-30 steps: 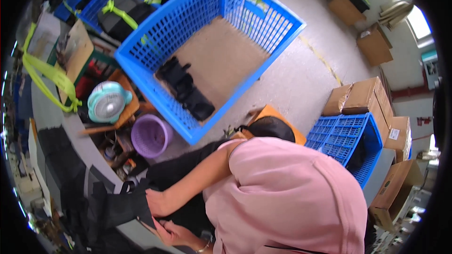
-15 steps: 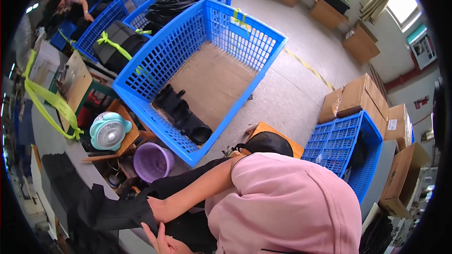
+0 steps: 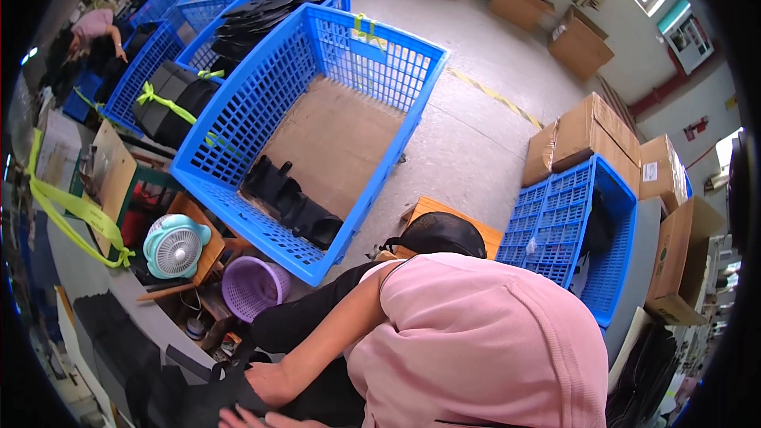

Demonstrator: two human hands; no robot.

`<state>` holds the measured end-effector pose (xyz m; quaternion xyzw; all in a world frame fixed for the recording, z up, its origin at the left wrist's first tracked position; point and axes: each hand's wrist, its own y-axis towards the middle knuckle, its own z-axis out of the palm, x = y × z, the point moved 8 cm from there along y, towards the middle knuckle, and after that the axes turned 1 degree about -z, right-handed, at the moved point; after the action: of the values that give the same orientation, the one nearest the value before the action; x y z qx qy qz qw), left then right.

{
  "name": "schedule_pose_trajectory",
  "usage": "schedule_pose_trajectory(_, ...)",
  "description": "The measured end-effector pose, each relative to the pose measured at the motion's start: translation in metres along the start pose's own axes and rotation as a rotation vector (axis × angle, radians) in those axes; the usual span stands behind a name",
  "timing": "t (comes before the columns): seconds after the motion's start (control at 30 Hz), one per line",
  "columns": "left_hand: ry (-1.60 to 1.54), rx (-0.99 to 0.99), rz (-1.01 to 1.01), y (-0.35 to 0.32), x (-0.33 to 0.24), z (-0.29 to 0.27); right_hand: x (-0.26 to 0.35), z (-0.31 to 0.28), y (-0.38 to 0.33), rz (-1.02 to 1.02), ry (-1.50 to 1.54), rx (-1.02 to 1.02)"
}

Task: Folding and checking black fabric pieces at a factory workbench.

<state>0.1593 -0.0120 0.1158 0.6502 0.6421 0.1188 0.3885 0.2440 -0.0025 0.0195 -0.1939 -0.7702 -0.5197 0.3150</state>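
My right hand (image 3: 271, 383), at the end of the bare forearm, is closed on a black fabric piece (image 3: 194, 400); its fingertips are hidden by the cloth. The piece spreads leftward over the grey worktable (image 3: 143, 277) at the lower left. Just below, at the picture's bottom edge, my left hand (image 3: 255, 418) has its fingers apart, slightly blurred, close against the black cloth. Another dark fabric piece (image 3: 115, 329) lies on the table farther left. The lower edge cuts off part of the left hand and the cloth.
A large blue basket (image 3: 388, 178) holds black pieces (image 3: 292, 204) on a cardboard base. Near the table stand a teal fan (image 3: 176, 247) and a purple bin (image 3: 255, 289). To the right are another blue basket (image 3: 610, 269) and cartons (image 3: 598, 139). A person (image 3: 95, 28) bends at the far left.
My right hand and the black fabric have come down toward the lower edge. My left hand has dropped lower and left. The whole view has shifted slightly.
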Motion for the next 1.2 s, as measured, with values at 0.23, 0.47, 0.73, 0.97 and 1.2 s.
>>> schedule_pose_trajectory(0.23,-0.07,0.142,0.244,-0.004,-0.018,0.021,0.015,-0.04,-0.008,-0.05,-0.227,-0.077)
schedule_pose_trajectory(0.47,-0.245,-0.179,-0.308,-0.048,0.036,-0.004,-0.017,-0.049,0.051,-0.134,-0.423,0.216)
schedule_pose_trajectory(0.73,-0.082,-0.256,-0.451,-0.049,0.058,-0.022,-0.035,0.044,0.032,0.345,0.702,0.275)
schedule_pose_trajectory(0.97,0.038,-0.388,-0.518,-0.059,0.072,-0.055,-0.01,0.084,0.011,1.012,1.661,0.251)
schedule_pose_trajectory(1.2,-0.086,-0.427,-0.564,-0.072,0.074,-0.071,-0.018,0.1,-0.006,1.157,1.393,0.291)
